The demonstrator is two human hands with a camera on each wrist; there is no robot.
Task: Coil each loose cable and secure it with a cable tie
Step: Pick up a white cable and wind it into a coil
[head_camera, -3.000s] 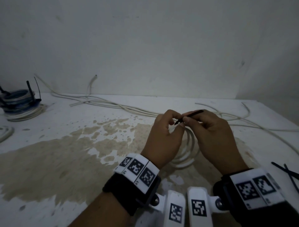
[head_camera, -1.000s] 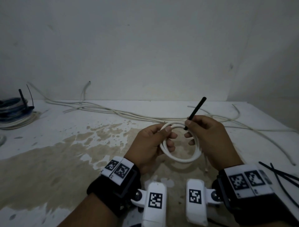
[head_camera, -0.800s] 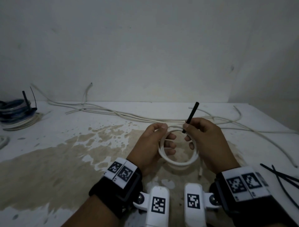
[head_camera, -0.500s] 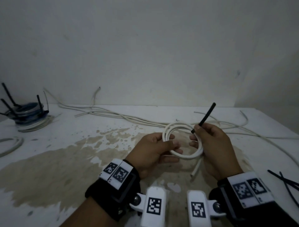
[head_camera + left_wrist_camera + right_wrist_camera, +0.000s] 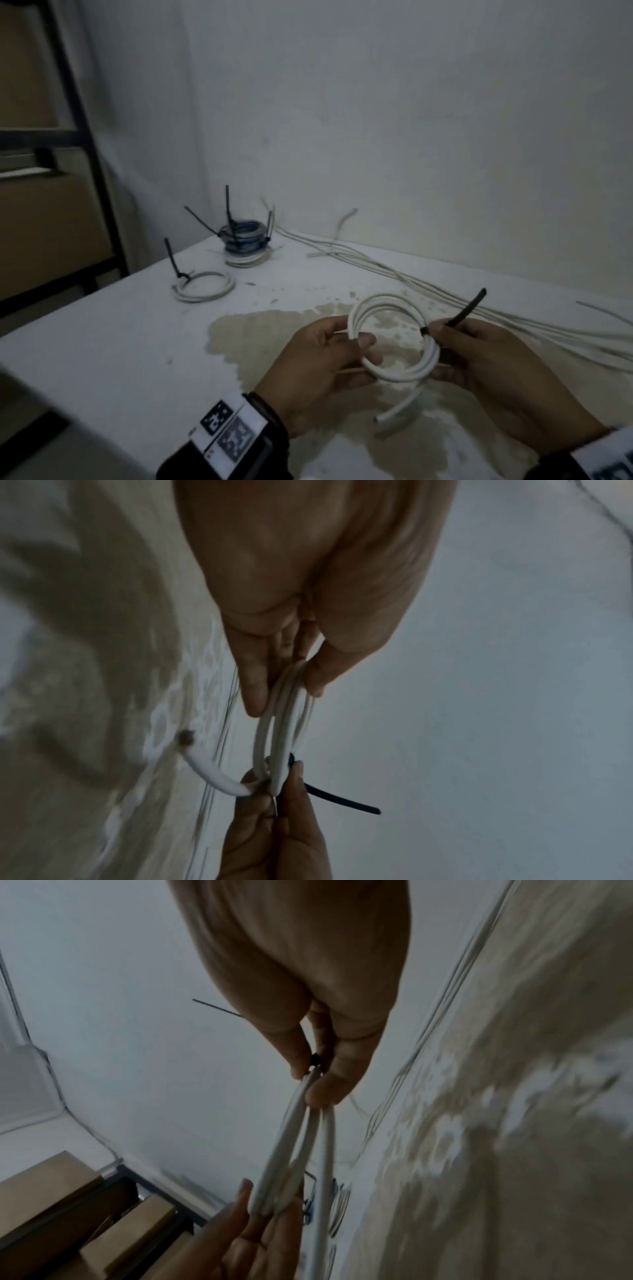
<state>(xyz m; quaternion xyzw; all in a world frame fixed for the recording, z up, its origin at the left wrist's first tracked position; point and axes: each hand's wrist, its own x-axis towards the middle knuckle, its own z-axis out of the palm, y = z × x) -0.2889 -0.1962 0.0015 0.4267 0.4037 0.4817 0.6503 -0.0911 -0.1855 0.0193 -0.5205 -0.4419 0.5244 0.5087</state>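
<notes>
On the table, one tied coil.

Left hand, right hand both pinching

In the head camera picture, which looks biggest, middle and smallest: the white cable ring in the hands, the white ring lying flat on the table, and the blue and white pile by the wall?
1. White coiled cable held in both hands
2. Flat white cable coil on the table
3. Stacked blue and white coils by the wall

The held coil is nearest the camera, so its true size may not differ.
</notes>
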